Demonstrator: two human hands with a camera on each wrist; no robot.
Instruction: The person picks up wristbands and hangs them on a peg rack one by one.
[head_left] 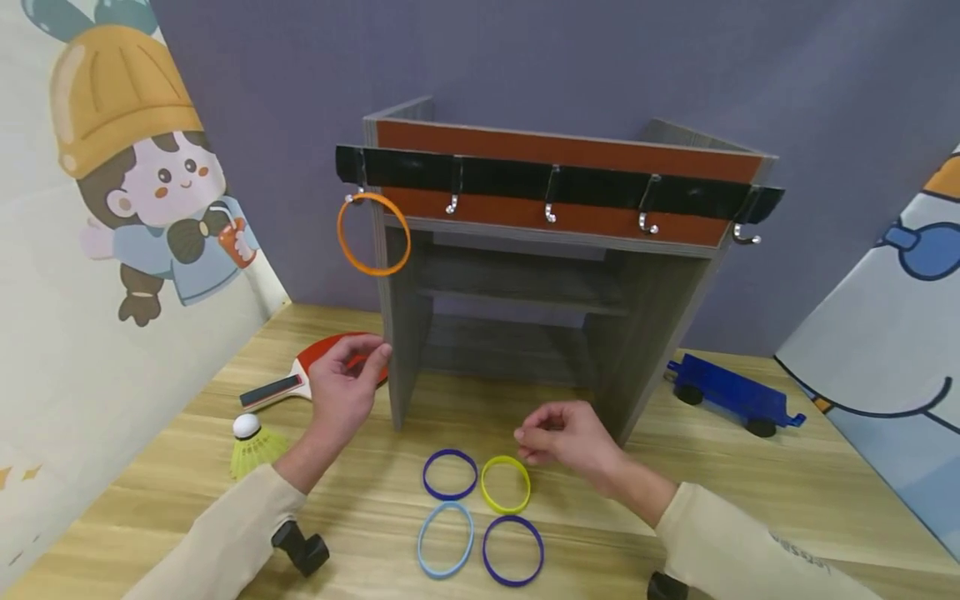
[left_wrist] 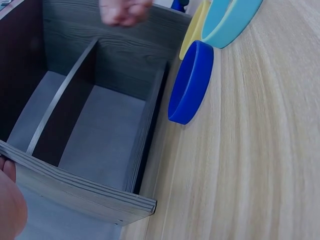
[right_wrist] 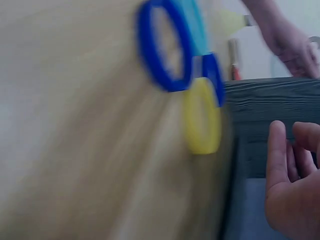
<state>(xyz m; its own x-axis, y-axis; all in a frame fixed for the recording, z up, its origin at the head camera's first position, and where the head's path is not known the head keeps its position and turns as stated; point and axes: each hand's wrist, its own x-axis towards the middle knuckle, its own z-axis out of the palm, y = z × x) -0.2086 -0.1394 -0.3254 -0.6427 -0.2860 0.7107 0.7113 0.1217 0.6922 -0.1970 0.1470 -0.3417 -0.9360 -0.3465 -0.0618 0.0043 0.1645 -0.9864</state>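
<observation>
My left hand [head_left: 347,383] is raised beside the left panel of a grey wooden shelf [head_left: 652,317], fingers loosely bent, holding nothing. Above it, an orange wristband [head_left: 372,272] hangs from the leftmost hook of a black hook rail [head_left: 502,179]. My right hand [head_left: 570,437] hovers in front of the shelf, just right of a yellow wristband [head_left: 506,511]; in the right wrist view its thumb and fingers stand apart with nothing between them. Next to the yellow band lie a dark blue wristband [head_left: 450,497], a light blue wristband [head_left: 444,575] and another dark blue wristband [head_left: 513,583].
A red table tennis paddle [head_left: 322,354] lies left of the shelf, partly behind my left hand. Closer stands a yellow shuttlecock [head_left: 255,450]. To the right is a blue toy trailer [head_left: 731,390] with black wheels. Other metal hooks [head_left: 551,212] line the rail.
</observation>
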